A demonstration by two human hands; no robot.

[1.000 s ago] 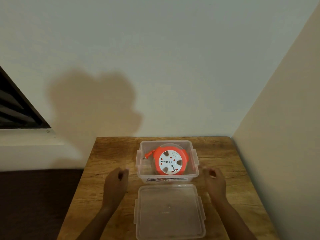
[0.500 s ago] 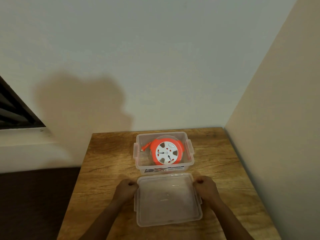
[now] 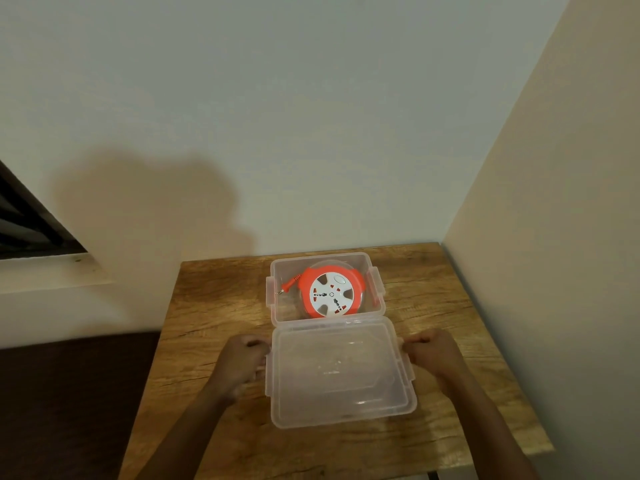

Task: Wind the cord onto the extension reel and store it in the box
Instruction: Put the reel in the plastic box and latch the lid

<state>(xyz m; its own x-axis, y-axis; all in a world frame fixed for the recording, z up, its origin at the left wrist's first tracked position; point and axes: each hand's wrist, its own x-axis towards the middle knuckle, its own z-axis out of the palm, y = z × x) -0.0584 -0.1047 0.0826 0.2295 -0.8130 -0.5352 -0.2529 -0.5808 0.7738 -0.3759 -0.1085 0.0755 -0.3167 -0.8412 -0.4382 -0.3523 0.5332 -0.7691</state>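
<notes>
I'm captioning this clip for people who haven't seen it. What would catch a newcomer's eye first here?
The orange and white extension reel stands out most, lying inside the open clear box at the far side of the wooden table. Next comes the clear lid, held just in front of the box, with the left hand gripping its left edge and the right hand its right edge.

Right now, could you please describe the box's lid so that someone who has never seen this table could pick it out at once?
On the wooden table in the corner of the walls stands a clear plastic box with an orange and white reel inside. Just nearer than the box is the lid, gripped at its side edges by the left hand and right hand. It is flat, clear and holds nothing.
</notes>
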